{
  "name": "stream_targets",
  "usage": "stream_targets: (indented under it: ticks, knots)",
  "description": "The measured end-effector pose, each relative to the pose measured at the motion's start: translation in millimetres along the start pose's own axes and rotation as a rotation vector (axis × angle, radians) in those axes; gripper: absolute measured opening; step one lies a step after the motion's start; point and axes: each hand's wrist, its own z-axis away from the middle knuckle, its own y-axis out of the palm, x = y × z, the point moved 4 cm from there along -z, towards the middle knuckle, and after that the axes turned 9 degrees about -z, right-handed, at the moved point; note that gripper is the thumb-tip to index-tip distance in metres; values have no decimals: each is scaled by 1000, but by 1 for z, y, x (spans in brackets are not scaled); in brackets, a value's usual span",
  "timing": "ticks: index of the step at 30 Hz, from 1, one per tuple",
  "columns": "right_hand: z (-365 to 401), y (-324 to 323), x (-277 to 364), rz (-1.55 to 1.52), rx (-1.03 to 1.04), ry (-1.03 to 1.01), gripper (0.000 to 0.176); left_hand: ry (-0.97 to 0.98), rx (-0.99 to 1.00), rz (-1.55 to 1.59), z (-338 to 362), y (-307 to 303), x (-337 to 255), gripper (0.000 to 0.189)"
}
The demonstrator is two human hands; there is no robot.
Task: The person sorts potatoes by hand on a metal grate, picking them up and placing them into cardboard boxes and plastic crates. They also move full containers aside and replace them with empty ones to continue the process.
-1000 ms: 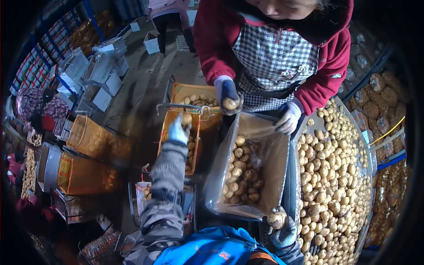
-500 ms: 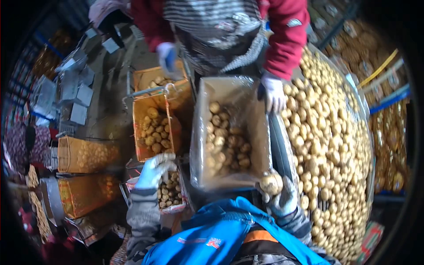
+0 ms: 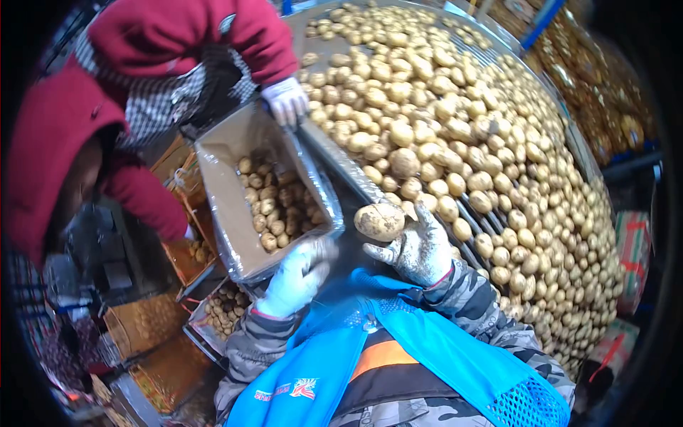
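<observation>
My right hand (image 3: pixel 421 250), in a dirt-stained white glove, grips a large speckled potato (image 3: pixel 379 222) at the edge of the sorting table. Just to the left, my left hand (image 3: pixel 295 279) in a pale glove is beside the near corner of a plastic-lined cardboard box (image 3: pixel 222 206). Its fingers look bent but are smeared by motion; I see nothing in them. Many potatoes (image 3: pixel 274 206) lie inside that box. A co-worker's gloved hand (image 3: pixel 286 101) rests on the box's far right rim.
A large heap of potatoes (image 3: pixel 455 135) covers the sorting table on the right. The co-worker in a red top (image 3: pixel 153 43) leans over at upper left. Orange-lined crates (image 3: pixel 149 324) and a smaller box of potatoes (image 3: pixel 226 309) stand at lower left.
My view has turned right toward the heap. My left hand has come away from the left crates to the box's near side. The potato is still in my right hand; the co-worker has bent down.
</observation>
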Motion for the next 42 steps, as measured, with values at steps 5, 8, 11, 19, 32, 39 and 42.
stream_targets:
  ticks: [5, 8, 11, 19, 32, 39, 42]
  knots:
    - [27, -17, 32, -86, 161, 42, 63, 333, -82, -528, -76, 56, -79, 85]
    - [63, 0, 54, 511, 272, -135, 69, -6, 40, 496, -95, 82, -83, 74]
    - [74, -22, 99, 858, -51, -394, 64, -169, 230, 1064, -111, 95, -66, 58]
    - [61, -25, 89, 1308, 89, -503, 89, -596, 250, 1453, -121, 141, -26, 66]
    - [60, -27, 84, 1646, -422, -864, 73, -42, 324, 533, -144, 127, -52, 71]
    - [72, -15, 98, 1072, -439, -1148, 36, -349, 697, 1009, -147, 121, -47, 58]
    - [66, -1, 90, 1258, -316, -1270, 47, -386, 647, 977, -162, 126, -12, 53]
